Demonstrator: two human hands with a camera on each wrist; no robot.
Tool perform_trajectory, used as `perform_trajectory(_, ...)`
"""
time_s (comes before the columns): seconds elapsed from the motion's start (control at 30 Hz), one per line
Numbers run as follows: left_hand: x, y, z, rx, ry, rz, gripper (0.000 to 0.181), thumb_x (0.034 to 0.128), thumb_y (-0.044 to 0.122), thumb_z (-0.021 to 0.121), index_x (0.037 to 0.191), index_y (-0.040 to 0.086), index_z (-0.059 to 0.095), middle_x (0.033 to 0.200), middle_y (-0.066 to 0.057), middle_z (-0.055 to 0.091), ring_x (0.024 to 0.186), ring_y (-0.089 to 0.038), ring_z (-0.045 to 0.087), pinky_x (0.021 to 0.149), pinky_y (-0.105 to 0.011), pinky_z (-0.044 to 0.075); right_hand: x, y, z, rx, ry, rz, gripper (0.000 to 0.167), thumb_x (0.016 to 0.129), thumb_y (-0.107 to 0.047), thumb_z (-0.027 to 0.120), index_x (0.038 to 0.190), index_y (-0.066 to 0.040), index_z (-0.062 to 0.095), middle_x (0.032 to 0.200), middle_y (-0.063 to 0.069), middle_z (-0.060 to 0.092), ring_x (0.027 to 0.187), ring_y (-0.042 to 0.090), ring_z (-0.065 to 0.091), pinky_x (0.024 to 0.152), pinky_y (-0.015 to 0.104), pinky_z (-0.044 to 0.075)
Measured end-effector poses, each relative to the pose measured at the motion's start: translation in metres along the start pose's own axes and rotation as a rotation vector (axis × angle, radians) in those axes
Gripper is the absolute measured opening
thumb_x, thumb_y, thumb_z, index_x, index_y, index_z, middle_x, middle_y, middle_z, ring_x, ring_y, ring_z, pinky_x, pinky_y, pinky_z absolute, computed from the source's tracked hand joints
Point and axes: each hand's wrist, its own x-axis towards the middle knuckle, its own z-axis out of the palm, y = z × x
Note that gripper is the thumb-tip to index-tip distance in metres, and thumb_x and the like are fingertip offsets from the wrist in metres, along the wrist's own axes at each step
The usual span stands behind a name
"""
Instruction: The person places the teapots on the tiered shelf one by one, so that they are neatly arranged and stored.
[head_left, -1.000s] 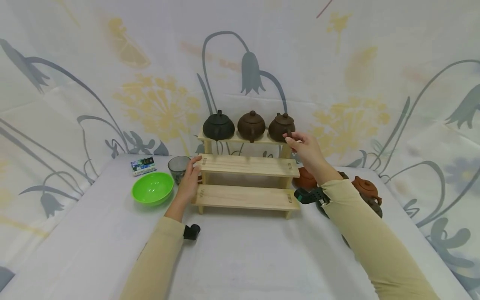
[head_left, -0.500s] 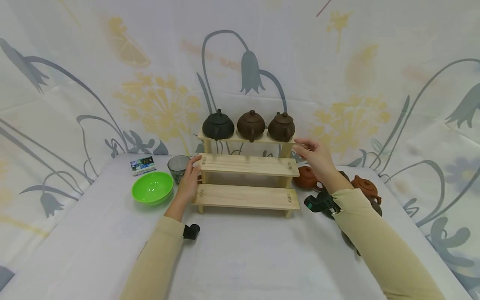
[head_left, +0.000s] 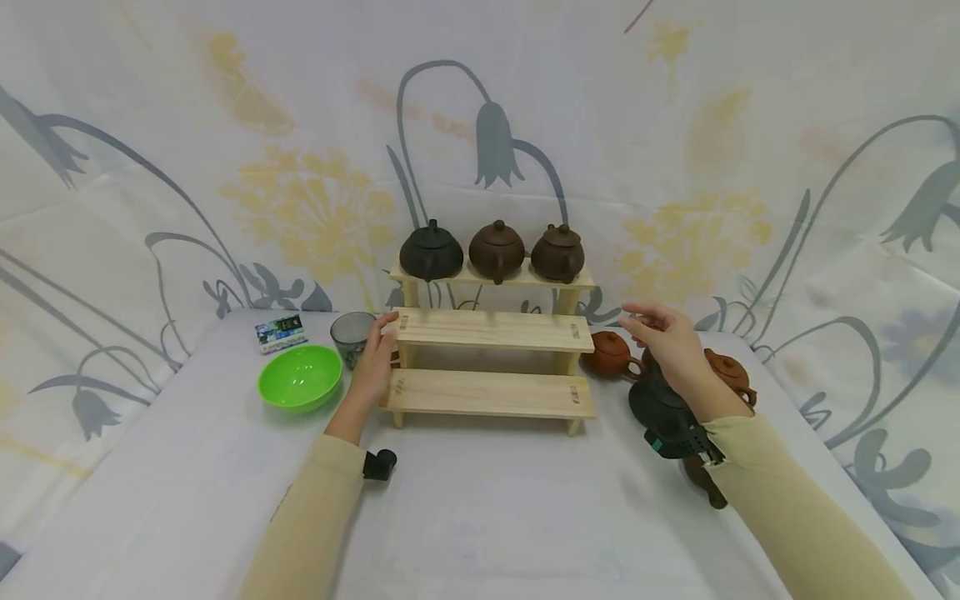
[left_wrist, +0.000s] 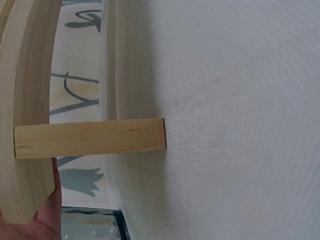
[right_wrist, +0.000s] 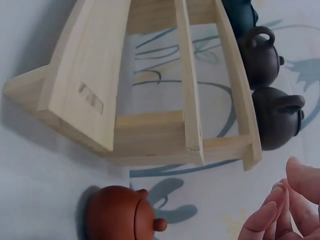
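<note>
A three-tier wooden display rack (head_left: 495,329) stands on the cloth. On its top tier sit a black teapot (head_left: 431,253), a brown teapot (head_left: 497,252) and a second, dark brown teapot (head_left: 557,253). My left hand (head_left: 370,367) grips the rack's left end; in the left wrist view, fingers show behind the board (left_wrist: 30,100). My right hand (head_left: 671,354) hovers to the right of the rack, fingers loosely bent and holding nothing. Below and left of it is a reddish-brown teapot (head_left: 611,356), also seen in the right wrist view. A large black teapot (head_left: 651,400) is partly hidden beneath my right hand.
At the left are a green bowl (head_left: 300,379), a glass cup (head_left: 351,335) and a small printed box (head_left: 281,333). Another reddish teapot (head_left: 731,373) stands at the far right; a dark teapot (head_left: 703,482) is partly covered by my right forearm. Patterned fabric (head_left: 330,125) hangs behind.
My right hand has let go of the right-hand teapot's handle and moved right and down, away from the rack. The teapot stays on the top tier. My left hand keeps its hold.
</note>
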Motion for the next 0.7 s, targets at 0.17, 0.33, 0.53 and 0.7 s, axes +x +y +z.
perform_trajectory(0.17,-0.001,0.001,0.0,0.02,0.001,-0.004,0.044,0.1027,0.04,0.023,0.144,0.025,0.026,0.149,-0.013,0.025,0.127,-0.038,0.036,0.099,-0.052,0.034,-0.017,0.004,-0.01,-0.036,-0.005,0.003,0.039,0.092,-0.03,0.06,0.123,-0.006,0.054,0.087,-0.005,0.055,0.079,0.009,0.05,0.07,0.018,0.045)
perform_trajectory(0.33,-0.003,0.003,0.0,0.038,0.002,-0.011,0.045,0.1024,0.041,0.023,0.144,0.025,0.025,0.15,-0.014,0.023,0.129,-0.039,0.033,0.1,-0.054,0.031,-0.034,0.012,-0.02,-0.085,0.005,-0.003,0.04,0.092,-0.031,0.06,0.122,-0.005,0.056,0.086,-0.003,0.055,0.078,0.01,0.052,0.071,0.019,0.047)
perform_trajectory(0.53,-0.004,0.005,0.0,0.046,0.002,-0.028,0.044,0.1024,0.041,0.022,0.144,0.026,0.025,0.148,-0.016,0.025,0.129,-0.04,0.033,0.101,-0.056,0.029,-0.055,0.023,-0.029,-0.133,0.029,-0.001,0.041,0.091,-0.031,0.061,0.121,-0.003,0.056,0.083,-0.009,0.055,0.079,0.011,0.053,0.07,0.02,0.047)
perform_trajectory(0.7,-0.003,0.005,-0.001,0.044,-0.002,-0.023,0.045,0.1025,0.041,0.022,0.144,0.025,0.025,0.15,-0.015,0.023,0.129,-0.039,0.031,0.101,-0.056,0.028,-0.071,0.032,-0.035,-0.174,0.032,-0.021,0.043,0.09,-0.032,0.062,0.119,-0.001,0.057,0.082,-0.009,0.054,0.076,0.015,0.052,0.067,0.02,0.046)
